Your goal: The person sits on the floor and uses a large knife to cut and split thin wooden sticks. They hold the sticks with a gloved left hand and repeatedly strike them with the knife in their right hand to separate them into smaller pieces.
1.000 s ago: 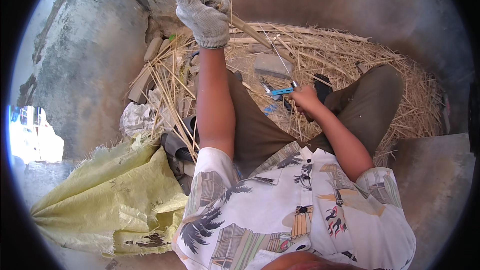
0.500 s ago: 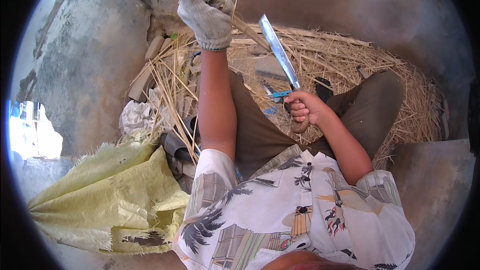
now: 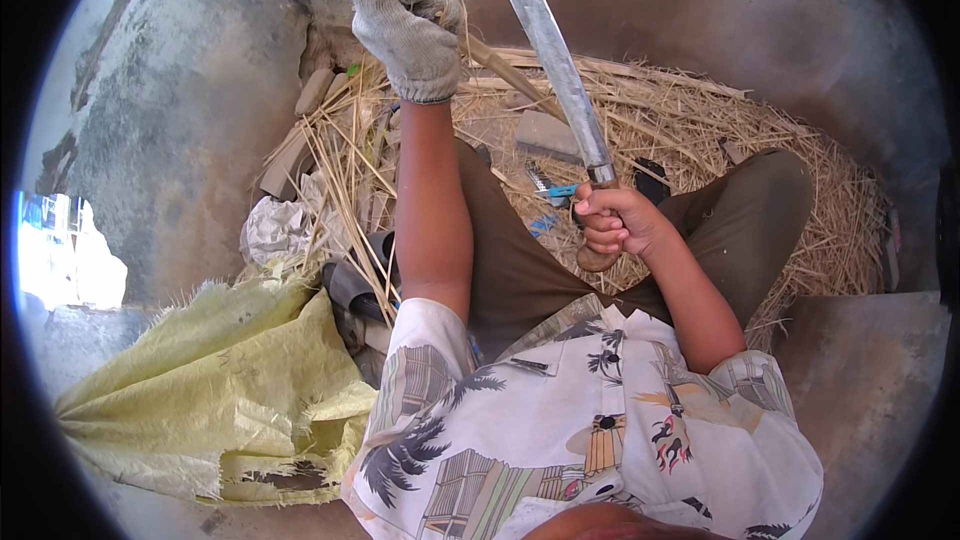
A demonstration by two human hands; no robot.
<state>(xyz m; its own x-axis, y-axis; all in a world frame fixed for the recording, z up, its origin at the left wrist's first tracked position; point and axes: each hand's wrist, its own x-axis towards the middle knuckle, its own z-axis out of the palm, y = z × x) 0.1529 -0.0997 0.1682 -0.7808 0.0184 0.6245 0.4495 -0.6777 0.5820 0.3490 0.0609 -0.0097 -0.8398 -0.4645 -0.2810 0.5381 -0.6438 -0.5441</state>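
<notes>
My left hand (image 3: 408, 38), in a pale knitted glove, is closed round a long, flat bamboo strip (image 3: 513, 77). The strip runs from the upper left edge, through the glove, and down to the right toward the shavings. A big knife (image 3: 566, 78) with a broad, straight metal blade stands nearly upright in my bare right hand (image 3: 620, 222). Those fingers wrap its wooden handle, whose rounded butt shows below the fist. The blade leans up and to the left, and a gap parts it from the glove.
Bamboo shavings (image 3: 790, 190) pile up round my crossed legs. A grey block (image 3: 548, 134) and a blue-handled tool (image 3: 558, 194) lie among them. To the left are a yellow woven sack (image 3: 240, 380), crumpled white material (image 3: 275, 228) and dark footwear (image 3: 350, 290). A stained wall (image 3: 190, 110) rises beyond.
The knife blade has swung up and turned its broad face more into view. My left hand keeps hold of the bamboo strip, almost unmoved.
</notes>
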